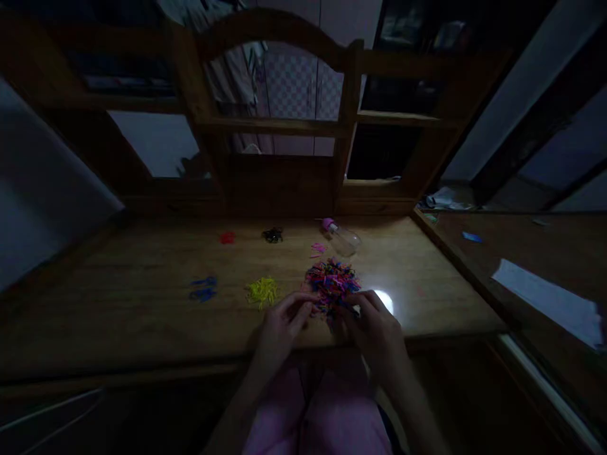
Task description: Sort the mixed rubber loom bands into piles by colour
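Observation:
A mixed heap of small, thin coloured pieces (333,281), perhaps rubber bands, lies on the wooden desk top. My left hand (283,319) is at its left edge, thumb and forefinger pinched together; what is between them is too small to make out. On the right side, my right hand (377,322) has its fingers closed at the heap's edge, their tips partly hidden among the pieces. Sorted by colour nearby are a yellow pile (262,291), a blue group (203,289), a red clump (227,237), a black clump (273,235) and a few pink pieces (317,249).
A clear bottle with a pink top (344,240) lies on its side behind the heap. The wooden shelf unit (279,183) rises along the desk's back. To the right, a lower surface holds a white paper strip (547,300) and a small blue packet (472,237).

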Demonstrator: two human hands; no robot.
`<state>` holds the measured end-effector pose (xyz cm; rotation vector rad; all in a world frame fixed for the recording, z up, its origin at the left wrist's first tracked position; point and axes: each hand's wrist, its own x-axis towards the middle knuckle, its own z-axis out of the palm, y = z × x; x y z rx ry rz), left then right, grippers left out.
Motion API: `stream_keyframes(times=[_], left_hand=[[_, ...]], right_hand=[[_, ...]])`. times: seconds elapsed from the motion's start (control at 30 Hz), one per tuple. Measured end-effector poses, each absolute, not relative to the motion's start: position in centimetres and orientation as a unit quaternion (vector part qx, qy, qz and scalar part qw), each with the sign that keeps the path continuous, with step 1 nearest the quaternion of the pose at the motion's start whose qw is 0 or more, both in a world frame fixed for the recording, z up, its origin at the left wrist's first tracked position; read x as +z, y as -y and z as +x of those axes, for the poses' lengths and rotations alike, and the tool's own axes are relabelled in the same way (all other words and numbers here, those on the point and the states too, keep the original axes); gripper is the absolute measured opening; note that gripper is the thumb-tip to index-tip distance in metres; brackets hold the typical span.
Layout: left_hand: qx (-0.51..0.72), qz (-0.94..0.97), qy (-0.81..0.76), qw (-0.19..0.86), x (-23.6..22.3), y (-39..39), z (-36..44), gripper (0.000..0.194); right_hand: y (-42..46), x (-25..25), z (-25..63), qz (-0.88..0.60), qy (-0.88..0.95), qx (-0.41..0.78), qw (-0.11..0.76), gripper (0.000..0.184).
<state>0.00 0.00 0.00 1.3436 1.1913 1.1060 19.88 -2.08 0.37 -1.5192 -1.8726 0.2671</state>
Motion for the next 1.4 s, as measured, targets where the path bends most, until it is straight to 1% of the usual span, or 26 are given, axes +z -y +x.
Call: stream_keyframes(times=[0.1,0.2,0.43,0.53,0.7,0.83,1.03,1.4], left_hand=[[0.453,0.554,-0.486,0.502,-0.1,0.2,-0.1,0.024],[0.452,0.554,-0.484,0.504,-0.2,0.2,-0.1,0.022],[0.453,0.551,-0.477,0.513,-0.4,0.0,0.0,0.022],[0.455,0.550,-0.478,0.512,-0.4,0.1,0.0,0.021],[0.452,0.549,-0.484,0.510,-0.1,0.2,0.0,0.022],[0.452,0.550,-0.488,0.506,-0.2,0.1,0.0,0.022],[0.452,0.549,-0.489,0.505,-0.2,0.2,-0.1,0.022],[0.452,0.546,-0.486,0.512,0.1,0.1,0.0,0.021]], right_hand=[[1.4,0.0,19.7,-0.597,0.725,0.099,0.328,0.008],[1.0,-0.1,19.6,-0.602,0.719,0.112,0.329,0.007],[0.9,1.1,19.6,-0.569,0.688,0.186,0.410,0.005],[0.8,1.6,20.4,-0.575,0.656,0.216,0.439,0.009],[-0.6,1.5,23.4,-0.630,0.601,0.175,0.459,0.017],[-1.9,1.3,24.6,-0.623,0.628,0.165,0.436,0.019],[-2.9,0.8,23.4,-0.579,0.707,0.162,0.373,0.011],[-3.2,0.5,23.2,-0.621,0.702,0.159,0.310,0.011]])
